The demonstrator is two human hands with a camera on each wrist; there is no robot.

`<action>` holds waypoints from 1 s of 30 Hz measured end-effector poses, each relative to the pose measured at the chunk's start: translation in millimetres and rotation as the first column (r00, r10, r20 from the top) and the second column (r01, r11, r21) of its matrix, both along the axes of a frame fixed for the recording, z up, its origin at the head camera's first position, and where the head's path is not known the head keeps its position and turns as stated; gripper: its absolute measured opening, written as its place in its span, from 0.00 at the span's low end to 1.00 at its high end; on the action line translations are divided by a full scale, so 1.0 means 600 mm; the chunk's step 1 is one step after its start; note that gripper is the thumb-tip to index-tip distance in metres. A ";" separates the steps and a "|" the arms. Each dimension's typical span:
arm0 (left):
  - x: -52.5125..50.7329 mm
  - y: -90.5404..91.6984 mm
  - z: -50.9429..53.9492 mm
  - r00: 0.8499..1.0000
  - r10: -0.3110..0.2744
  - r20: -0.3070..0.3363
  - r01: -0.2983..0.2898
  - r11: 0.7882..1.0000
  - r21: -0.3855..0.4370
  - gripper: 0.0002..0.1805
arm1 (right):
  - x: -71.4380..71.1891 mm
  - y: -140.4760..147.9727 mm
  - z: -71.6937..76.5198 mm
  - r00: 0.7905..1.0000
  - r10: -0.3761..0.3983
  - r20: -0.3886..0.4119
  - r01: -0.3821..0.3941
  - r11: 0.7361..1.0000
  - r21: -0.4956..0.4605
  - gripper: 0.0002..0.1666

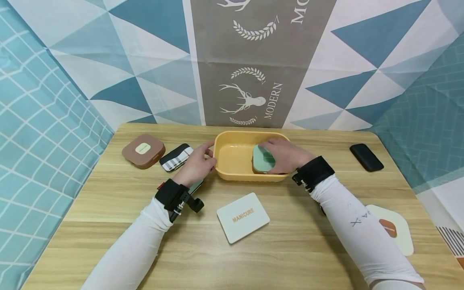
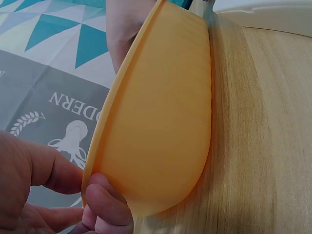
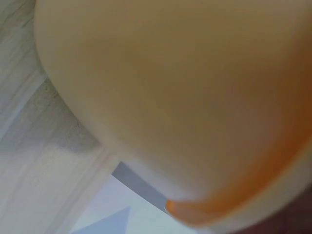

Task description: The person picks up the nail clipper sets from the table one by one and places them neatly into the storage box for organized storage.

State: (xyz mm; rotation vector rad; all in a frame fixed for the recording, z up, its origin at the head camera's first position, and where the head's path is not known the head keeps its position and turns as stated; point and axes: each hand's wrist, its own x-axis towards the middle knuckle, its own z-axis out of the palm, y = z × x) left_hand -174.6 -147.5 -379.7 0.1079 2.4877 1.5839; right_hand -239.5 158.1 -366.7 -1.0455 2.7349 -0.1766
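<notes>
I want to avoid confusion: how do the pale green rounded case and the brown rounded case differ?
The green case is inside the yellow oblong bin; the brown case lies on the wooden table. The right hand grips the green case; the brown case is untouched. The hand partly hides the green case's top; the brown case's top shows fully. Both have rounded corners.

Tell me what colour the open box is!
The box is yellow-orange, clearest in the head view.
</notes>
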 end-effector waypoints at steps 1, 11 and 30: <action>0.000 0.000 0.000 1.000 -0.001 -0.001 0.001 1.000 0.002 0.37 | 0.000 0.000 0.000 1.000 0.000 0.002 0.000 1.000 0.001 0.58; -0.001 -0.001 -0.001 1.000 -0.008 -0.009 0.008 1.000 0.011 0.37 | 0.003 0.000 -0.002 1.000 -0.023 0.017 0.023 1.000 -0.005 0.58; 0.001 0.000 0.001 1.000 -0.002 -0.012 0.002 1.000 0.015 0.38 | 0.013 0.005 0.001 1.000 -0.020 0.016 0.021 0.997 -0.071 0.56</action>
